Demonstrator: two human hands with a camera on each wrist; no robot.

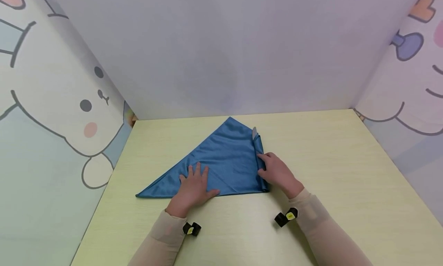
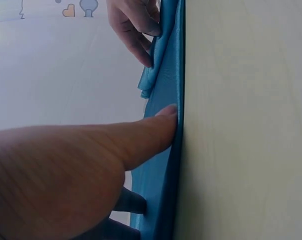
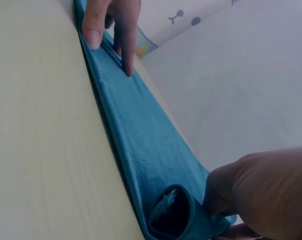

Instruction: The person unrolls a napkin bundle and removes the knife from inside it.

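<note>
A shiny blue cloth (image 1: 221,154) lies folded in a triangle-like shape, its far corner pointing at the back wall. Its right side is turned over into a narrow roll (image 1: 260,162), whose hollow end shows in the right wrist view. My right hand (image 1: 278,173) grips this roll between thumb and fingers. With fingers spread, my left hand (image 1: 194,187) presses flat on the cloth near its front edge. The left thumb (image 2: 146,132) rests along that edge in the left wrist view. A small pale tag (image 1: 254,133) sticks out at the roll's far end.
The cloth lies on a pale wood-grain table (image 1: 328,154). Behind it rises a plain whitish wall (image 1: 235,58); side panels with cartoon animals (image 1: 69,92) flank the table. Small black devices (image 1: 286,217) are strapped to both wrists.
</note>
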